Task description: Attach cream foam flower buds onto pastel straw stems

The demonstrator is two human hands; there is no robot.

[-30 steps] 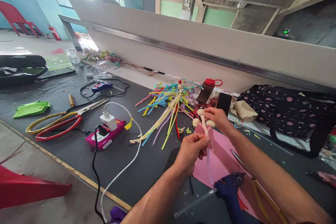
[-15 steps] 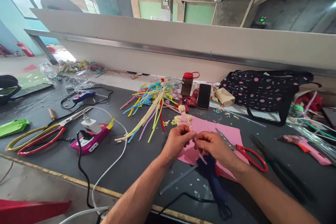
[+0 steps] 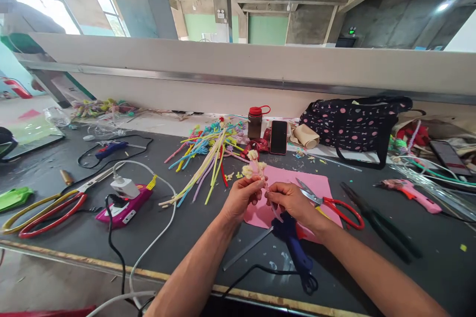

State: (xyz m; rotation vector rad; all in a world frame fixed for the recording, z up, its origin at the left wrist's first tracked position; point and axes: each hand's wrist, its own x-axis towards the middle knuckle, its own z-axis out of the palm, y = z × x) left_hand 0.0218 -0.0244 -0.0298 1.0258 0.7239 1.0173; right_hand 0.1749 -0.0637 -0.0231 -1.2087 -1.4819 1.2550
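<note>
Contents of the red-capped bottle (image 3: 255,125) and patterned tote bag (image 3: 344,126) cannot be seen. Left hand (image 3: 242,197) and right hand (image 3: 292,203) pinch the pipe-cleaner flower (image 3: 255,164) by its stem (image 3: 275,210), cream puffs (image 3: 253,155) just beyond them.

Forearms (image 3: 199,262) slant over the bench (image 3: 167,247); above it, the left hand (image 3: 240,198) and right hand (image 3: 292,202) nearly meet, each grip tightly pinched.

One head-worn view, forward and down over the nearby black tabletop (image 3: 189,228).
</note>
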